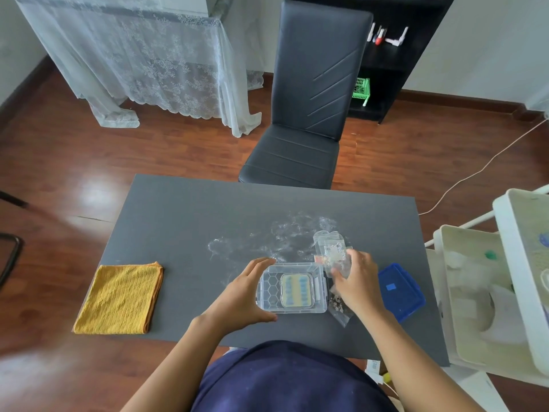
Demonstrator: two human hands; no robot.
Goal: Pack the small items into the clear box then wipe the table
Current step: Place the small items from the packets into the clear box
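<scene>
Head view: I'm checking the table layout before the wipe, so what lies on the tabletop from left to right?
Yellow cloth → left hand → clear box → right hand, holding clear packets → blue lid.

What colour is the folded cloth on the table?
The cloth is mustard yellow with orange edging. It shows in the head view, on the left side of the table.
</scene>
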